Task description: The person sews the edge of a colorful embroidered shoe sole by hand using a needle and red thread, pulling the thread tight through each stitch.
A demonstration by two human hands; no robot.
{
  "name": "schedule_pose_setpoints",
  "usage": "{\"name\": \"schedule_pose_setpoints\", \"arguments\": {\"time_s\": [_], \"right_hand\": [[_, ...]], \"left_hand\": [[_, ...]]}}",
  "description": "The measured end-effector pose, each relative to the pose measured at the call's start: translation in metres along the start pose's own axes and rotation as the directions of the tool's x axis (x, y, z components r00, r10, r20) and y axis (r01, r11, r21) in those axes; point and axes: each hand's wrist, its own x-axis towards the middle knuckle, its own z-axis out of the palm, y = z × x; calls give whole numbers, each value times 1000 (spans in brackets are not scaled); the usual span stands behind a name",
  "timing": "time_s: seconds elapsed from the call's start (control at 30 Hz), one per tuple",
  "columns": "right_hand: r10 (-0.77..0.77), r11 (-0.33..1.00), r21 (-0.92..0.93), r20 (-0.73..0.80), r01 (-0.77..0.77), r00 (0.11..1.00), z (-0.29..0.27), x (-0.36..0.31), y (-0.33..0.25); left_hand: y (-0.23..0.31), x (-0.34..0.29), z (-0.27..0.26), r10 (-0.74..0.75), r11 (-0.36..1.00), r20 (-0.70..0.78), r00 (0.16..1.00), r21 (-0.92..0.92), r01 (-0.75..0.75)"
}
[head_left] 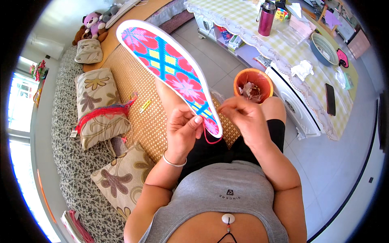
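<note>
An embroidered insole (168, 69) stands tilted up in front of me, white-edged, with pink flowers, blue bands and small yellow squares. Its narrow end is pinched by my left hand (183, 126), thumb on the patterned face. A red thread (208, 138) loops from the insole near that thumb. Just right of the insole's edge is my right hand (245, 119), fingers bent and thumb and forefinger pressed together. Whatever they hold, perhaps something thin, is too small to make out.
On the woven seat mat (139, 89) at left lie a yellow cutter (145, 106), patterned cushions (97, 87) and a bundle of red yarn (103, 112). An orange bin (270, 83) stands by my knee. The table (279, 52) holds a flask (266, 20), basket (324, 50) and phone (330, 99).
</note>
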Motion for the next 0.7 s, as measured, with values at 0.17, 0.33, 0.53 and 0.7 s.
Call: {"name": "schedule_pose_setpoints", "arguments": {"time_s": [0.17, 0.33, 0.53, 0.7], "right_hand": [[322, 639, 657, 244, -400, 915, 12, -6, 11], [362, 637, 636, 251, -435, 898, 14, -7, 11], [408, 598, 674, 212, -435, 888, 15, -9, 21], [417, 586, 749, 50, -310, 907, 14, -2, 30]], "left_hand": [[-6, 1, 4, -55, 998, 37, 998, -36, 56], [-7, -4, 4, -19, 996, 8, 1000, 84, 19], [-11, -7, 2, -61, 985, 3, 998, 163, 60], [-14, -8, 1, -110, 993, 44, 993, 45, 108]]}}
